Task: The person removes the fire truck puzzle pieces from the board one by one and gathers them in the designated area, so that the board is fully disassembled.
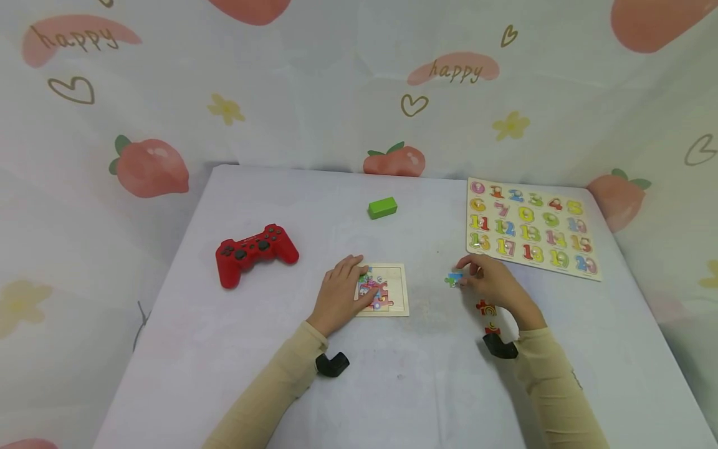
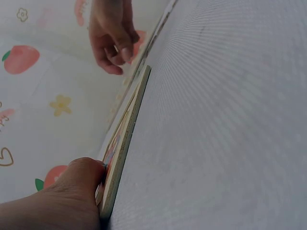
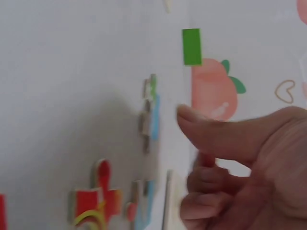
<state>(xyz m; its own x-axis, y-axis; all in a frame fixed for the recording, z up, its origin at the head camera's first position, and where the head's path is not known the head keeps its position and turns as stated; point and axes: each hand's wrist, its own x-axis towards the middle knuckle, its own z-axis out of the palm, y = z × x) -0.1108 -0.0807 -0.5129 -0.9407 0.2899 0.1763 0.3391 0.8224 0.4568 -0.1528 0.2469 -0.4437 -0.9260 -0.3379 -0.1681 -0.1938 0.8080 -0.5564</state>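
A small wooden jigsaw tray (image 1: 392,293) lies in the middle of the table, with several colourful pieces in it. My left hand (image 1: 341,293) rests flat on its left half, fingers on the pieces; in the left wrist view my thumb (image 2: 79,179) presses against the tray's edge (image 2: 125,141). My right hand (image 1: 493,284) hovers to the right with loosely curled fingers. A blue and green piece (image 1: 453,279) lies flat just off its fingertips. In the right wrist view my thumb (image 3: 211,136) stands a short gap from that piece (image 3: 152,112). Nothing shows between the fingers.
Loose red and yellow pieces (image 1: 487,308) lie under my right wrist. A red game controller (image 1: 257,252) sits at the left, a green block (image 1: 382,207) further back, and a number board (image 1: 530,227) at the back right. A fruit-print cloth hangs behind.
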